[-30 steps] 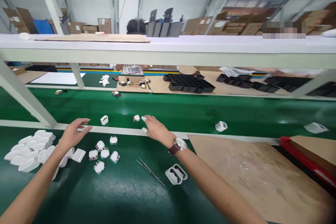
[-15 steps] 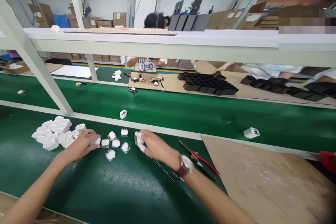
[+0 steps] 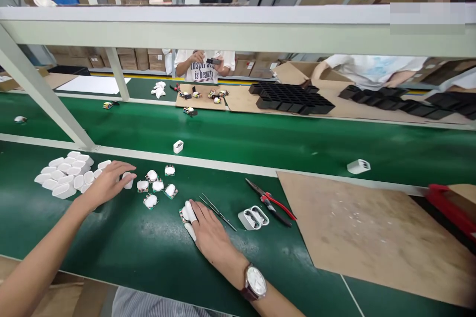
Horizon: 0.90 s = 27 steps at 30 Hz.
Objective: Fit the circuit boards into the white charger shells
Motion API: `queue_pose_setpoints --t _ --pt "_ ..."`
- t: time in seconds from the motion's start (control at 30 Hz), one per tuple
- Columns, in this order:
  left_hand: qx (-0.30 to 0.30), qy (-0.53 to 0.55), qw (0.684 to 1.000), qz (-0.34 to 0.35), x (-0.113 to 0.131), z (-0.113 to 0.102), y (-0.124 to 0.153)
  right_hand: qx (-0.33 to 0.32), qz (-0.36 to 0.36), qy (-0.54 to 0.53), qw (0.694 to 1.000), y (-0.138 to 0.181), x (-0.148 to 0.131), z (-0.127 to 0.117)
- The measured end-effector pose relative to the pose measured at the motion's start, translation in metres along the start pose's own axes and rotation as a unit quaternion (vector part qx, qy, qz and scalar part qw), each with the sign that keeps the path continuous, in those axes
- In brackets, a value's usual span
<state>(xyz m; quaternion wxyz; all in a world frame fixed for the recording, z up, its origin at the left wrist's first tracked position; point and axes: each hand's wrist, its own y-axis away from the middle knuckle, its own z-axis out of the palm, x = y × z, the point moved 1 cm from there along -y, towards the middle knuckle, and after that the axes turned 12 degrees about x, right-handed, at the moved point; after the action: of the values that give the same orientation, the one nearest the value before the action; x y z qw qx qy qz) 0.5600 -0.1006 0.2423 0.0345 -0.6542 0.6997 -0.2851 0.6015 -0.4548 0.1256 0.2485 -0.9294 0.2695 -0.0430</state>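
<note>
Right hand: the right hand (image 3: 212, 235), white covers on thumb and forefinger, low over the middle of the green worktop (image 3: 148, 257); wristwatch (image 3: 256, 281) with brown strap and pale dial.
Right fingers: narrow, thumb and forefinger at the edges of a small green circuit board with a white rounded top (image 3: 183, 215); held between them, at the worktop surface.
Left hand: the left hand (image 3: 107, 183), bare, palm down, toward the worktop's far left.
Left fingers: loosely parted, thumb apart from forefinger, arched by a single white plastic cup (image 3: 128, 182); cannot tell whether they touch it.
Cups: cluster of white oval plastic cups (image 3: 64, 190), packed together near the worktop's far left corner, left of the left hand.
Boards: six like green boards with white rounded tops (image 3: 158, 185), loose group between the hands, toward the far edge.
Tweezers: slim silver metal tweezers (image 3: 219, 214), lying slantwise just beyond the right hand.
Case: white oval plastic case with two dark-lined openings (image 3: 254, 218), right of the tweezers.
Pliers: long-nosed metal pliers with red and black handles (image 3: 270, 202), beyond the case, handles beside the left edge of a brown cardboard sheet (image 3: 357, 237).
</note>
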Motion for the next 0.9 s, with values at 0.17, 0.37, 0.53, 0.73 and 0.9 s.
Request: queue_pose_setpoints --t 0.17,0.37,0.53,0.73,0.9 --pt "-0.013 -0.037 0.997 0.071 0.035 -0.001 0.018 0.023 -0.023 -0.014 0.999 0.001 -0.005 0.002" --pt "0.027 -0.161 0.985 0.050 -0.005 0.005 0.036 0.039 0.026 -0.116 0.992 0.000 0.006 -0.011" --pt "0.028 -0.002 0.999 0.038 0.044 0.013 0.026 0.030 0.029 -0.171 0.984 -0.003 0.014 -0.021" --pt "-0.144 0.173 0.972 0.060 0.115 0.061 0.026 0.043 0.017 -0.174 0.984 0.001 0.016 -0.024" --pt "-0.138 0.208 0.968 -0.003 0.108 0.103 0.046 0.126 0.087 -0.216 0.964 0.011 0.020 -0.041"
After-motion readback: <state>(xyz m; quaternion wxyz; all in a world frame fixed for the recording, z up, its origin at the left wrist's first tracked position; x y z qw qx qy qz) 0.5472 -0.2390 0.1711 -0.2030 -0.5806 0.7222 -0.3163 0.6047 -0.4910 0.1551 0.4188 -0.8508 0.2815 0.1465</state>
